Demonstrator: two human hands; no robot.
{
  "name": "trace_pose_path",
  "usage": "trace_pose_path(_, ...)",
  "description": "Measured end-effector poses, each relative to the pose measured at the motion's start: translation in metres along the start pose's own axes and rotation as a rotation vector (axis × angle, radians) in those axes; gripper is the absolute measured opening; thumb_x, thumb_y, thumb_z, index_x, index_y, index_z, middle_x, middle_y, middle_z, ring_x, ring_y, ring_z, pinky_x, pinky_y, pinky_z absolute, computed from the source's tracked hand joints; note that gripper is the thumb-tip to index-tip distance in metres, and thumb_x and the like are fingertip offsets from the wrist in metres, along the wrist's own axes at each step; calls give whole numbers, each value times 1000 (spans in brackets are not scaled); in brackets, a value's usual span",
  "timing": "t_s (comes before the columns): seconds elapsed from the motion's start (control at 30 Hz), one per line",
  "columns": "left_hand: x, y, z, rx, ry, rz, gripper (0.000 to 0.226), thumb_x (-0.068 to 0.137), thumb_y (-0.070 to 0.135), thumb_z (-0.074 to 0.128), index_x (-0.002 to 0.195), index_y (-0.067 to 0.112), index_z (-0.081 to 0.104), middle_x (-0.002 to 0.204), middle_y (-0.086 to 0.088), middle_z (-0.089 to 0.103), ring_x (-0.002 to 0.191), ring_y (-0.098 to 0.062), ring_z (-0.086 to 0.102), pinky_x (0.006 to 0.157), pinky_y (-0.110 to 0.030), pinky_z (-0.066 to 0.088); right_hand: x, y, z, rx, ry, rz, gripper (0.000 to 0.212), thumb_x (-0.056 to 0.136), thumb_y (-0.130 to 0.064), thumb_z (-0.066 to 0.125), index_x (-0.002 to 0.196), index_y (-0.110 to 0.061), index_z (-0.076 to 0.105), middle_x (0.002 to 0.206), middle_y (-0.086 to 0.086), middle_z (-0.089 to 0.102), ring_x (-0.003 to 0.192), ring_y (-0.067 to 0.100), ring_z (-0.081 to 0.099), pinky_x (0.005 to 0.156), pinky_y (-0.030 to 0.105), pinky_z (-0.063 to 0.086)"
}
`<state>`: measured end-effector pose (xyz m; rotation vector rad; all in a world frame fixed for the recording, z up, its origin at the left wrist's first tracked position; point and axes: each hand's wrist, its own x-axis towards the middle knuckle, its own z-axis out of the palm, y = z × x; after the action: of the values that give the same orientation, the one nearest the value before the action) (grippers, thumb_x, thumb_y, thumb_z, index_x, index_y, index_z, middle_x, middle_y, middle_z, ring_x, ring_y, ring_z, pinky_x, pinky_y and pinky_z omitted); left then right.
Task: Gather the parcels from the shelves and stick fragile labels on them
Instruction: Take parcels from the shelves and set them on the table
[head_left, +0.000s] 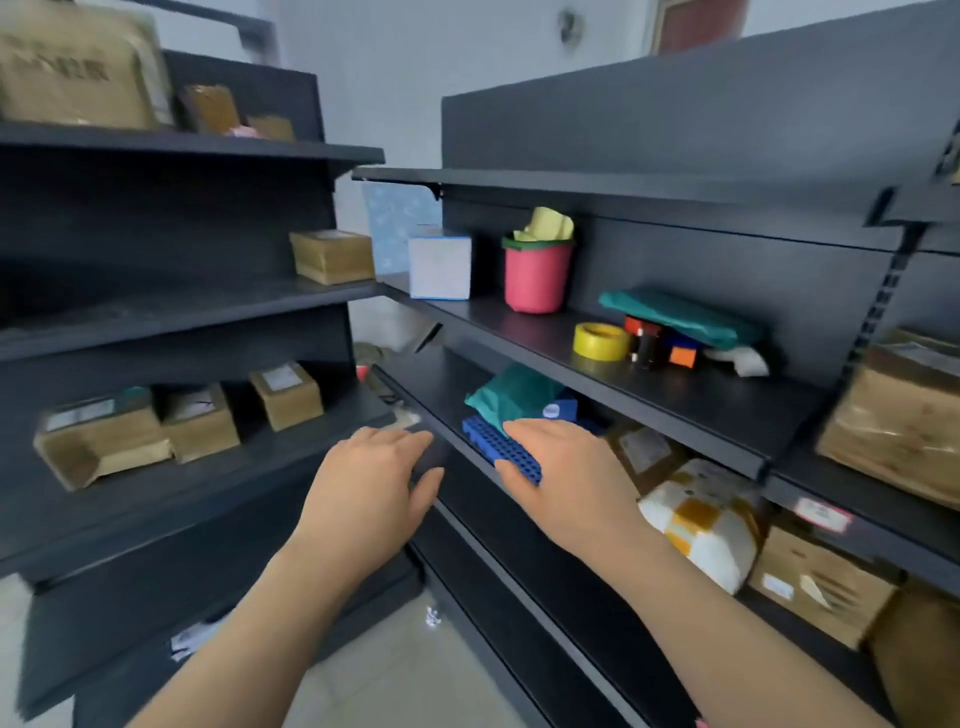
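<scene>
Both my hands reach forward between two dark shelf units. My left hand (376, 483) hovers with fingers straight, holding nothing, near the front edge of the right unit's lower shelf (447, 421). My right hand (563, 478) is spread flat over a blue perforated block (493, 441) that lies beside a green bag (511, 397). Brown taped parcels (197, 423) stand on the left unit's lower shelf, one more parcel (332, 255) on the shelf above. A white and orange wrapped parcel (701, 519) and cardboard boxes (821, 587) sit low on the right.
The right unit's middle shelf carries a white tissue box (440, 267), a pink cup (536, 275), a yellow tape roll (601, 340), a green cloth (680, 317) and small coloured blocks (660, 348). A large parcel (898, 415) sits far right. Pale tiled floor (415, 670) lies between the units.
</scene>
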<state>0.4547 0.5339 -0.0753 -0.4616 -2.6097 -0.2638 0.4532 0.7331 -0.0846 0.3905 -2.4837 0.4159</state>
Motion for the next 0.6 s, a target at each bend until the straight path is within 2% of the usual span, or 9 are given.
trace_pose_path(0.1,29,-36,5,25,25,-71,40,90,40,54,125,21,59,114,2,66,107,-24,57,89,-36,47,53,-4,33,69,-10,-72,33,84,-31,64,112,-12,67,106,3,70,100,26,63,85,37,50)
trace_pose_path(0.2,60,-72,10,80,61,-160,45,92,43,49,133,24,52,125,4,61,114,-22,54,94,-34,45,109,-4,64,122,-42,-149,39,89,-33,60,124,-15,62,122,1,65,115,22,57,98,34,42)
trace_pose_path(0.33,98,-117,25,127,89,-260,48,92,46,46,136,26,48,125,6,60,117,-18,52,96,-32,44,177,-3,105,145,-79,-243,38,92,-34,56,126,-16,60,122,-1,64,116,20,56,98,32,41)
trace_pose_path(0.6,180,-206,57,124,91,-369,50,92,44,48,139,25,43,123,4,60,113,-20,53,91,-33,46,292,-5,189,195,-142,-283,43,94,-40,51,134,-24,52,134,-5,56,125,14,50,103,30,39)
